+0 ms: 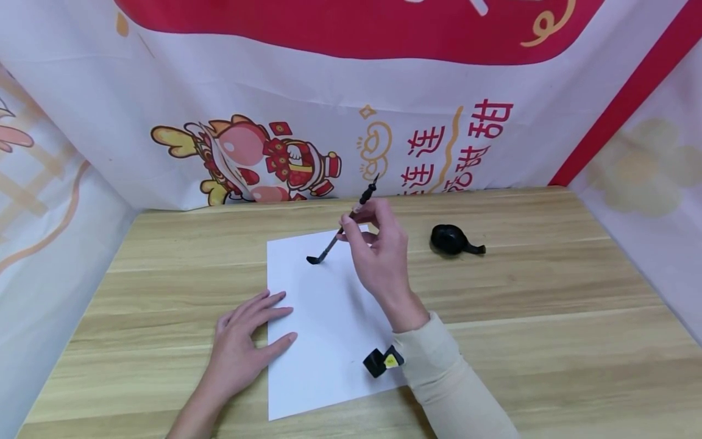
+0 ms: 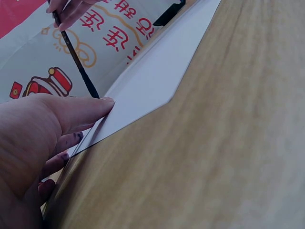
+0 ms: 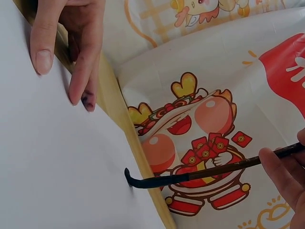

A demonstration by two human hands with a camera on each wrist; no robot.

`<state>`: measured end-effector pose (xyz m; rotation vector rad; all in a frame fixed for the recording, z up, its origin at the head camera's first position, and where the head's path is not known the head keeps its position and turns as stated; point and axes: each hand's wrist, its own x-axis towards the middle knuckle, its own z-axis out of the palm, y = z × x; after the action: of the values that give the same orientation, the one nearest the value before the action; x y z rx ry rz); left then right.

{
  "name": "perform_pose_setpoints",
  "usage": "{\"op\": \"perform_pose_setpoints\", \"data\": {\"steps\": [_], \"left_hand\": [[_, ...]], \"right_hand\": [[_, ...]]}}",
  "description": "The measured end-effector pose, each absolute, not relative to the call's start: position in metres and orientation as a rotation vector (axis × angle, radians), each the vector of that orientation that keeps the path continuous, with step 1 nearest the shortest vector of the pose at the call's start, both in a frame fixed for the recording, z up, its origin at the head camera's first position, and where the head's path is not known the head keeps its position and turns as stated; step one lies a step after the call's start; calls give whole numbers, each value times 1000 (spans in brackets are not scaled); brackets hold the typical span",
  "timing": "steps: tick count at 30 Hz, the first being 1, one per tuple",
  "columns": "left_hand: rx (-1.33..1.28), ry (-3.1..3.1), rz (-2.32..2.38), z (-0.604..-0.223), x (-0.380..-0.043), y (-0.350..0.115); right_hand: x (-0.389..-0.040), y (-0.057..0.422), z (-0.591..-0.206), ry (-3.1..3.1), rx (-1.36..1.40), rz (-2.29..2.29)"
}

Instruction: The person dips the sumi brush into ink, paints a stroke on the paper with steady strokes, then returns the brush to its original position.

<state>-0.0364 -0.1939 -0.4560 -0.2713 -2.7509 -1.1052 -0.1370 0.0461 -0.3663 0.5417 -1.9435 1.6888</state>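
Observation:
A white sheet of paper point(image 1: 312, 341) lies on the wooden table. My right hand point(image 1: 386, 262) pinches a dark calligraphy brush point(image 1: 332, 244) between thumb and fingers, above the upper part of the sheet. The brush slants, its black bristles point(image 3: 138, 182) bent against the paper in the right wrist view. At the sheet's left edge my left hand point(image 1: 241, 350) rests with its fingers spread, the fingertips on the paper. Dark smudges mark some of its fingertips point(image 3: 88, 101).
A black rounded object with a short stem point(image 1: 450, 239) sits on the table point(image 1: 548, 286) right of the sheet. A small black device with a yellow label point(image 1: 376, 363) is at the right cuff. Printed cloth point(image 1: 340, 79) hangs behind the table and at both sides.

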Motion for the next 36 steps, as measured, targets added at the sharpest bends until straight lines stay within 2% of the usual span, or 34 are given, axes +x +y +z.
{"op": "perform_pose_setpoints", "data": {"steps": [36], "left_hand": [[-267,-2754,-1143,-453,-37,-193]], "right_hand": [[-138,46,-368,-1925,597,1610]]}}
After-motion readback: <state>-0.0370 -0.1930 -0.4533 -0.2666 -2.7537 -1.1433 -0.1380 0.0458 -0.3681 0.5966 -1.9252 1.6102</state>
